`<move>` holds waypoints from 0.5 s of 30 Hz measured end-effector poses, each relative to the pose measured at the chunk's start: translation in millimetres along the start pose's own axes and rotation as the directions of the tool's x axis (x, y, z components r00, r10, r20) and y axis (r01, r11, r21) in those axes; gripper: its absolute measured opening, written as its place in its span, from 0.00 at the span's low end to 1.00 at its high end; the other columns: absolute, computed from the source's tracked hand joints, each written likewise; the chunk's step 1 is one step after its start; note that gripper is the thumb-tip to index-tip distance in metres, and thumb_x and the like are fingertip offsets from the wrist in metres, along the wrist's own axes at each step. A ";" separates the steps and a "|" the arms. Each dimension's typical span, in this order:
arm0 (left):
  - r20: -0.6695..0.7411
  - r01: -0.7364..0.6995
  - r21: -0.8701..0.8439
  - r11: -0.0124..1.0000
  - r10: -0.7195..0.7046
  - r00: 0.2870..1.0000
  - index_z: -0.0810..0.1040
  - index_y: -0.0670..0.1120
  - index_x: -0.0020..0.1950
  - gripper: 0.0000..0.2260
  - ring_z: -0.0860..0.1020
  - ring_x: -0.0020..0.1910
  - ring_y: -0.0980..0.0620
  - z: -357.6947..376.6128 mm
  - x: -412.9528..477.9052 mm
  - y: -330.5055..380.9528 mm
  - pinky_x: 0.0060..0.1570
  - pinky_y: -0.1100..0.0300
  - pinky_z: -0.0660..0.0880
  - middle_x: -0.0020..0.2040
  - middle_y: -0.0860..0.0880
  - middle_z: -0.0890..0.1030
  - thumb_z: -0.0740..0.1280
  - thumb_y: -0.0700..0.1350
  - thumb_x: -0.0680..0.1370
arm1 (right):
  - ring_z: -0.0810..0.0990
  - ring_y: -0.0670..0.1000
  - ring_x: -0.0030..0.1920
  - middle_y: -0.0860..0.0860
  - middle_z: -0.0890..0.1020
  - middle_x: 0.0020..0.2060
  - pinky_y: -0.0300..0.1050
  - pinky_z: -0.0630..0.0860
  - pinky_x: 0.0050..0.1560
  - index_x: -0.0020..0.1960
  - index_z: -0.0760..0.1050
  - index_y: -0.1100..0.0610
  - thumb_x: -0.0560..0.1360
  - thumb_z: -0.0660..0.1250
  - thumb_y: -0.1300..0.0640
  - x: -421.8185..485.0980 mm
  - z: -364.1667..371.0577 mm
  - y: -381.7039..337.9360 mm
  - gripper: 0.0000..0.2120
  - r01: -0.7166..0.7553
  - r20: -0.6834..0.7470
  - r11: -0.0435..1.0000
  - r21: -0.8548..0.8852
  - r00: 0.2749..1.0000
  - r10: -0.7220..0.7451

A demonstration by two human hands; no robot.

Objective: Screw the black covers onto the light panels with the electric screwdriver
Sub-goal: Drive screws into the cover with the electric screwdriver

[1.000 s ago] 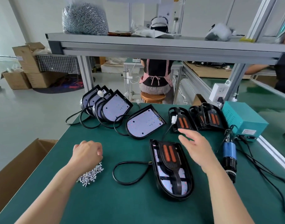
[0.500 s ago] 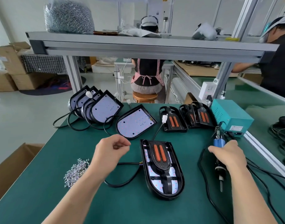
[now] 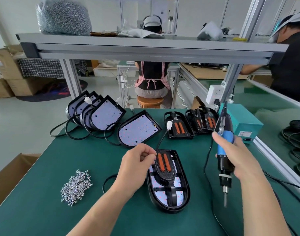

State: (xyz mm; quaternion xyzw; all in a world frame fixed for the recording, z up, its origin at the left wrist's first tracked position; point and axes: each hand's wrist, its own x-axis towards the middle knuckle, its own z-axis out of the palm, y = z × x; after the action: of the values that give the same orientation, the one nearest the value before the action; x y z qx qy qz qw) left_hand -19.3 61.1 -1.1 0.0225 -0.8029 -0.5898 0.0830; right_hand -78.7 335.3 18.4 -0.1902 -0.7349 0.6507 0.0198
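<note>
A right hand (image 3: 237, 155) is wrapped firmly round the blue-and-black electric screwdriver (image 3: 224, 151). It holds the tool nearly upright above the green bench mat (image 3: 94, 167), with the metal bit pointing down, clear of the surface and just to the right of the nearest light. That black-rimmed, D-shaped light panel (image 3: 168, 199) lies flat on the mat in front of the person, its white LED board facing up. The black plastic cover with two orange strips (image 3: 164, 167) sits on top of it. A left hand (image 3: 137, 166) is at the cover's upper left edge, its fingers curled and the thumb and forefinger pressed together. It cannot be told whether anything is pinched between them. A loose pile of small silver screws (image 3: 77, 186) lies on the mat, well to the left of the panel. Further back, an uncovered panel (image 3: 139, 129) lies face up, and beside it a leaning row of uncovered panels (image 3: 103, 114) trails black cables. To their right sit spare black covers (image 3: 178, 126) and a teal metal control box (image 3: 244, 121).
</note>
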 end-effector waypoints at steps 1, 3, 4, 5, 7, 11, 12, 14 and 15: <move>0.023 -0.003 0.005 1.000 0.003 1.000 0.81 0.52 0.41 0.11 0.80 0.39 0.55 2.7 -1.7 1.7 0.43 0.63 0.78 0.38 0.52 0.83 0.68 0.36 0.76 | 0.80 0.53 0.39 0.52 0.79 0.45 0.47 0.75 0.40 0.55 0.74 0.50 0.67 0.77 0.37 -4.8 1.7 -2.6 0.25 0.009 0.032 1.000 0.019 0.999 -0.009; 0.067 -0.010 0.005 1.000 0.010 0.998 0.81 0.51 0.41 0.11 0.80 0.37 0.56 8.7 -5.6 5.6 0.41 0.62 0.78 0.36 0.52 0.83 0.68 0.35 0.76 | 0.79 0.50 0.31 0.51 0.77 0.41 0.44 0.77 0.36 0.54 0.78 0.54 0.61 0.78 0.39 -11.7 4.3 -3.9 0.28 -0.022 0.110 0.991 0.132 0.994 0.007; 0.084 -0.010 -0.001 1.000 0.010 0.996 0.81 0.51 0.41 0.11 0.80 0.37 0.56 12.1 -7.9 7.5 0.41 0.63 0.78 0.36 0.52 0.83 0.67 0.35 0.76 | 0.78 0.49 0.28 0.52 0.76 0.39 0.43 0.77 0.34 0.54 0.78 0.58 0.61 0.78 0.42 -13.6 6.3 -2.9 0.29 -0.054 0.145 0.981 0.187 0.989 0.027; 0.101 -0.006 -0.012 1.000 0.007 0.995 0.81 0.50 0.42 0.11 0.80 0.37 0.57 15.4 -10.4 9.9 0.41 0.64 0.77 0.36 0.52 0.83 0.67 0.35 0.76 | 0.77 0.48 0.26 0.53 0.76 0.38 0.41 0.77 0.31 0.55 0.77 0.60 0.63 0.77 0.46 -15.1 9.3 -0.3 0.27 -0.091 0.176 0.965 0.246 0.983 0.048; 0.137 0.019 -0.060 0.998 -0.011 0.990 0.81 0.50 0.42 0.10 0.80 0.38 0.57 22.2 -15.7 15.2 0.41 0.66 0.76 0.37 0.50 0.84 0.67 0.35 0.76 | 0.76 0.49 0.25 0.53 0.78 0.35 0.37 0.75 0.26 0.54 0.75 0.60 0.70 0.74 0.56 -17.4 16.8 7.0 0.16 -0.165 0.215 0.897 0.411 0.973 0.081; 0.254 0.075 -0.153 0.985 -0.034 0.967 0.82 0.50 0.43 0.07 0.77 0.38 0.58 32.3 -22.0 29.4 0.41 0.68 0.74 0.37 0.52 0.82 0.69 0.40 0.78 | 0.78 0.51 0.34 0.55 0.77 0.40 0.48 0.78 0.42 0.51 0.71 0.60 0.67 0.70 0.62 -27.3 28.6 10.9 0.14 -0.307 0.336 0.566 0.765 0.940 0.056; 0.278 0.076 -0.175 0.982 -0.025 0.960 0.83 0.50 0.43 0.07 0.76 0.37 0.59 33.0 -22.5 33.1 0.40 0.69 0.73 0.36 0.54 0.81 0.69 0.41 0.78 | 0.79 0.53 0.37 0.56 0.77 0.42 0.54 0.78 0.49 0.52 0.71 0.60 0.67 0.70 0.63 -29.5 29.2 10.3 0.15 -0.336 0.357 0.432 0.837 0.934 0.034; 0.296 0.069 -0.209 0.975 -0.004 0.955 0.83 0.50 0.42 0.07 0.74 0.35 0.58 31.3 -20.9 39.5 0.38 0.70 0.72 0.36 0.55 0.80 0.69 0.41 0.78 | 0.81 0.59 0.43 0.60 0.77 0.47 0.61 0.78 0.51 0.56 0.72 0.62 0.68 0.71 0.61 -33.9 28.9 8.3 0.18 -0.345 0.357 0.220 0.912 0.934 -0.017; 0.291 0.067 -0.223 0.973 0.001 0.957 0.83 0.50 0.43 0.07 0.74 0.36 0.57 29.7 -19.4 42.0 0.38 0.69 0.73 0.37 0.53 0.80 0.69 0.41 0.78 | 0.82 0.62 0.47 0.61 0.77 0.51 0.62 0.80 0.48 0.60 0.72 0.63 0.70 0.73 0.60 -36.9 29.9 6.8 0.20 -0.340 0.349 0.153 0.928 0.936 -0.042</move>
State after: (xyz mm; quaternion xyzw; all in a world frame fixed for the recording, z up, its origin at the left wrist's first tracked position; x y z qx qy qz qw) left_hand -2.4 104.4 28.2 -0.0601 -0.7322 -0.6771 -0.0429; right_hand -51.0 296.1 15.4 -0.1060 -0.1129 0.9872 -0.0370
